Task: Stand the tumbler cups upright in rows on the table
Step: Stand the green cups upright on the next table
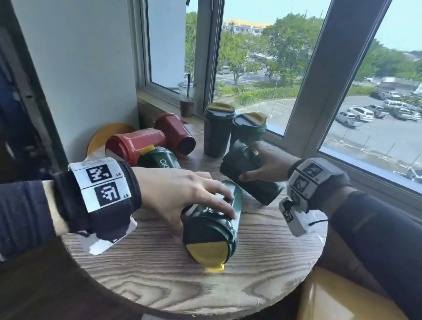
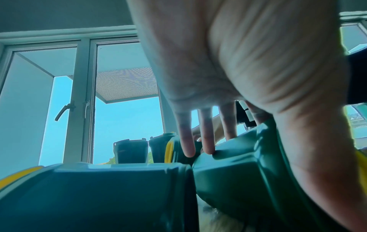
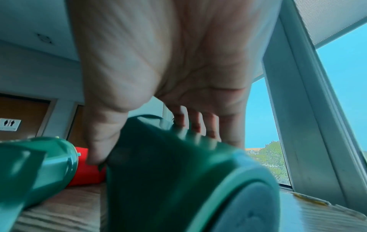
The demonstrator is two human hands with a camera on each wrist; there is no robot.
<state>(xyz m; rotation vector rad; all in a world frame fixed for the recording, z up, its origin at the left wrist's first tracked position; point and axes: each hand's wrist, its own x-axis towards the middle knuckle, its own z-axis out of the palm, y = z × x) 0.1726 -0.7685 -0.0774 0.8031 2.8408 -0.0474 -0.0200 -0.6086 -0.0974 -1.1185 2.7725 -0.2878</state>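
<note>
Left hand: left hand (image 1: 174,195) lies over a green tumbler (image 1: 210,223) that rests on its side on the round wooden table (image 1: 164,281); fingers (image 2: 206,135) are spread and draped across the body, thumb down the near side, so it grips that cup.
Cup under left fingers: yellow lid end points toward the person, base points away, past the fingertips.
Right hand: right hand (image 1: 267,163) is wrapped round a second green tumbler (image 1: 250,172); thumb on the near side, fingers (image 3: 210,125) curled over the far side.
Cup in right fingers: tilted, its lid end toward the person; whether the low end touches the table cannot be told.
Beyond right fingertips: two upright green tumblers (image 1: 218,129) with yellow-topped lids stand side by side, just beyond the held cup.
Beyond left knuckles: a third lying green tumbler (image 1: 162,159), and past it two red tumblers (image 1: 151,142) on their sides.
Window sill: a clear plastic drink cup (image 1: 186,99) with a straw stands beside the upright pair, nearer the wall.
</note>
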